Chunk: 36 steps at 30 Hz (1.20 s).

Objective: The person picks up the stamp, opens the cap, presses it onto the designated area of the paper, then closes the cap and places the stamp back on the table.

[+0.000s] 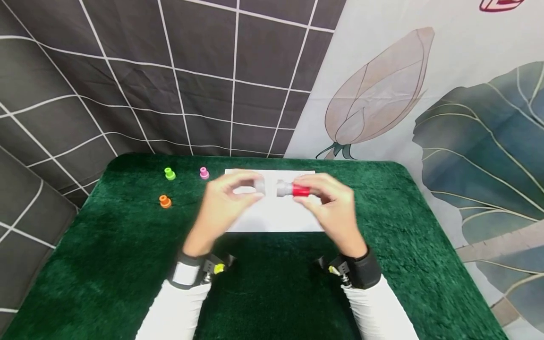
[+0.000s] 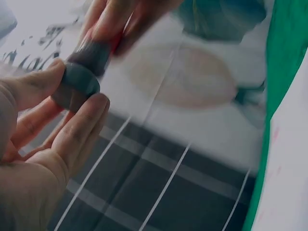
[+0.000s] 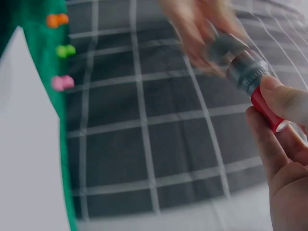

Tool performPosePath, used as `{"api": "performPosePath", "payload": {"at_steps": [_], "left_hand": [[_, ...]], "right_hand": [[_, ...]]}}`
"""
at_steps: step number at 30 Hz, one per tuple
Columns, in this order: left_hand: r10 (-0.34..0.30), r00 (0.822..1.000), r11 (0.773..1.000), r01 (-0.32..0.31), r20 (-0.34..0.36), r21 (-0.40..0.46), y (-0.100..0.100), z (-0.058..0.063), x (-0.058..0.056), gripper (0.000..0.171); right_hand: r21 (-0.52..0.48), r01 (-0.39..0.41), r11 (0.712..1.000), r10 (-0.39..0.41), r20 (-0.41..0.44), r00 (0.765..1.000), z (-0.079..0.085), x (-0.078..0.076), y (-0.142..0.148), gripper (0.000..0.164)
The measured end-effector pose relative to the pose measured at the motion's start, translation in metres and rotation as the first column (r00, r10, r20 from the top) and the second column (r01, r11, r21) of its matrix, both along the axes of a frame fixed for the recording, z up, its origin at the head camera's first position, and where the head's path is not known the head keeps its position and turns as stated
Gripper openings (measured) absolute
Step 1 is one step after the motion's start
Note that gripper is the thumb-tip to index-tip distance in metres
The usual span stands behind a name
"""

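Note:
Above the white sheet [image 1: 276, 215], the two hands face each other, blurred by motion. My left hand [image 1: 227, 198] pinches a short, clear greyish cap [image 1: 259, 186] between thumb and fingers. A red cylinder [image 1: 301, 190] with a ribbed, clear silvery head [image 3: 248, 70] is held by my right hand [image 1: 333, 200], its head pointing left at the cap. A narrow gap shows between head and cap in the head view. In the right wrist view, the thumb lies along the red part and the fingers curl under it.
Small stepped plastic pieces stand on the green cloth [image 1: 106, 255] at the left: green [image 1: 170, 174], pink [image 1: 204, 173] and orange [image 1: 165, 201]. Faint pink marks [image 2: 275, 134] show on the sheet in the left wrist view. A dark gridded curtain [image 1: 204, 89] hangs behind.

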<state>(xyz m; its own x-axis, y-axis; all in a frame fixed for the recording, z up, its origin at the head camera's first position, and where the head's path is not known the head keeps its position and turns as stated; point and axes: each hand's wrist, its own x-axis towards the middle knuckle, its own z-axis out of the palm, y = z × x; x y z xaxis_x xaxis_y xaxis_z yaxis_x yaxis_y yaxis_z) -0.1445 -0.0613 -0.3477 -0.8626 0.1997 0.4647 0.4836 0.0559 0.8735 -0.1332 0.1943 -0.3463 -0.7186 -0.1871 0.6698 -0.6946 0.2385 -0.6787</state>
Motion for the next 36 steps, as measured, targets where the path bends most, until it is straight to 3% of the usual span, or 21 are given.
{"api": "performPosePath", "payload": {"at_steps": [4, 9, 14, 19, 26, 30, 36], "left_hand": [[0.063, 0.998, 0.997, -0.063, 0.011, 0.045, -0.017, 0.005, -0.001, 0.037], [0.043, 0.998, 0.999, -0.044, 0.037, 0.024, -0.021, 0.005, 0.0, 0.038], [0.034, 0.999, 0.999, -0.036, 0.036, 0.035, -0.017, 0.005, 0.0, 0.04], [0.018, 1.0, 1.0, -0.018, 0.014, 0.005, -0.013, 0.006, 0.0, 0.04], [0.07, 0.997, 0.995, -0.072, -0.033, -0.074, -0.017, 0.01, 0.001, 0.04], [0.101, 0.994, 0.987, -0.107, -0.051, -0.122, -0.022, 0.012, 0.001, 0.04], [0.116, 0.992, 0.981, -0.121, -0.042, -0.154, -0.026, 0.011, 0.0, 0.039]], "right_hand": [[-0.024, 0.07, 0.997, -0.07, 0.002, 0.998, 0.004, 0.0, 0.016, 0.042], [0.037, 0.073, 0.997, -0.075, 0.045, 0.996, 0.004, -0.002, 0.022, 0.037], [0.151, 0.151, 0.977, -0.151, -0.011, 0.988, 0.005, -0.005, 0.025, 0.034], [0.321, 0.239, 0.917, -0.208, -0.129, 0.97, 0.001, -0.01, 0.028, 0.029], [0.435, 0.3, 0.849, -0.209, -0.245, 0.947, -0.009, -0.02, 0.032, 0.028], [0.505, 0.303, 0.808, -0.193, -0.259, 0.946, -0.014, -0.029, 0.035, 0.027], [0.637, 0.254, 0.728, -0.132, -0.232, 0.964, -0.02, -0.051, 0.039, 0.025]]}}
